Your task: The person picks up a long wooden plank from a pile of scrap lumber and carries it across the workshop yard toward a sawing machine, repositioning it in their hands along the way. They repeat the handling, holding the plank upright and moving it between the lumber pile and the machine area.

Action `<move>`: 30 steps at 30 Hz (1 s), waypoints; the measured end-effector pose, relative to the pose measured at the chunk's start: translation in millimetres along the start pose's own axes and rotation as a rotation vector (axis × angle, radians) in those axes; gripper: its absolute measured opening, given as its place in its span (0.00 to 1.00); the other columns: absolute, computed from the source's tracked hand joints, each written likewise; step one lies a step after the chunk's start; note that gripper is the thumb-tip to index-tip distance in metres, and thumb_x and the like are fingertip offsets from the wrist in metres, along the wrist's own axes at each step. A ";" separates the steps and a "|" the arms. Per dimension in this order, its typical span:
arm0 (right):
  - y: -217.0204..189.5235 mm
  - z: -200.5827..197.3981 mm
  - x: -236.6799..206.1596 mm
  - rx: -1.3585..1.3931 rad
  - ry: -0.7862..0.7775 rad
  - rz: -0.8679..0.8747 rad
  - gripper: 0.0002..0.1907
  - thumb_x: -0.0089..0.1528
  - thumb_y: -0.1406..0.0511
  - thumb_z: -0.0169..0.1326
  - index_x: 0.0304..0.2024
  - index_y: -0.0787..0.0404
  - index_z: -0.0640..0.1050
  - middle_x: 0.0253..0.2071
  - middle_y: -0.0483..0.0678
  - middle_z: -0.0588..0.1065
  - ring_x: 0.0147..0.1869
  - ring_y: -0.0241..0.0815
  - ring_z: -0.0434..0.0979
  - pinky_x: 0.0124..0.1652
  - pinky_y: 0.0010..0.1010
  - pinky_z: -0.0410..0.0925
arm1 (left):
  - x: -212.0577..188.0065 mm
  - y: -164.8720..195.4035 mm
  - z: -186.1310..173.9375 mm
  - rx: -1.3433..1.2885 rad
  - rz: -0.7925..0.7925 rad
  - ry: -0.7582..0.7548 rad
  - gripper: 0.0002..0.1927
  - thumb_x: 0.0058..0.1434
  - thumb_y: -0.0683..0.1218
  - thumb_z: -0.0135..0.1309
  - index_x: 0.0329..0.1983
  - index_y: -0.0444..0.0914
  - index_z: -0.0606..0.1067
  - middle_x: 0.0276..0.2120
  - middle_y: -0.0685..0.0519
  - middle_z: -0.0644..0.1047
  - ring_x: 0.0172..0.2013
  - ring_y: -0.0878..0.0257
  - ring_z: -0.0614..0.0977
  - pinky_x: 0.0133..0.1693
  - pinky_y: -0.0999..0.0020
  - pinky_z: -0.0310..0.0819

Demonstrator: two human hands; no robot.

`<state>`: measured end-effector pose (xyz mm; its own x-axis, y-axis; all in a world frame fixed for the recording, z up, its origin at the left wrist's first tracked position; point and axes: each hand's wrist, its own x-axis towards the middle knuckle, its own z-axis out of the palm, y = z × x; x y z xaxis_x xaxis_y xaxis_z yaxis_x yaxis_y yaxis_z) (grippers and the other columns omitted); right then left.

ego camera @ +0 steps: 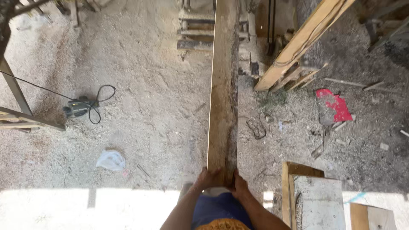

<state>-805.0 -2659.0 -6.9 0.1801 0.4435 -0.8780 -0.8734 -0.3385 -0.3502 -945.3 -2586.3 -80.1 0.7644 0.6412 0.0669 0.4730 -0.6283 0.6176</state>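
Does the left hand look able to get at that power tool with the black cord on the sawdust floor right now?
Probably not. The left hand is clamped on the near end of the long plank, and the power tool lies far off to the left across the sawdust floor.

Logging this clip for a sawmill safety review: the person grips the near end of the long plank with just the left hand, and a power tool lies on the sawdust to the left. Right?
Not quite. The head view shows both hands on the plank: left hand and right hand grip its near end. The power tool does lie on the sawdust, left.
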 end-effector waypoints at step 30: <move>222.4 -187.8 -194.3 -0.073 -0.020 0.041 0.28 0.73 0.49 0.39 0.57 0.66 0.72 0.52 0.58 0.76 0.52 0.56 0.77 0.53 0.52 0.73 | -325.1 127.3 55.9 0.135 0.508 0.031 0.22 0.69 0.53 0.52 0.63 0.42 0.73 0.57 0.47 0.75 0.52 0.50 0.81 0.47 0.50 0.76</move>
<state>-949.3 -2976.3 24.5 0.1353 0.4445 -0.8855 -0.8445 -0.4157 -0.3377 -1109.0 -2899.5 -67.1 0.8996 0.2522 0.3564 0.0995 -0.9132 0.3951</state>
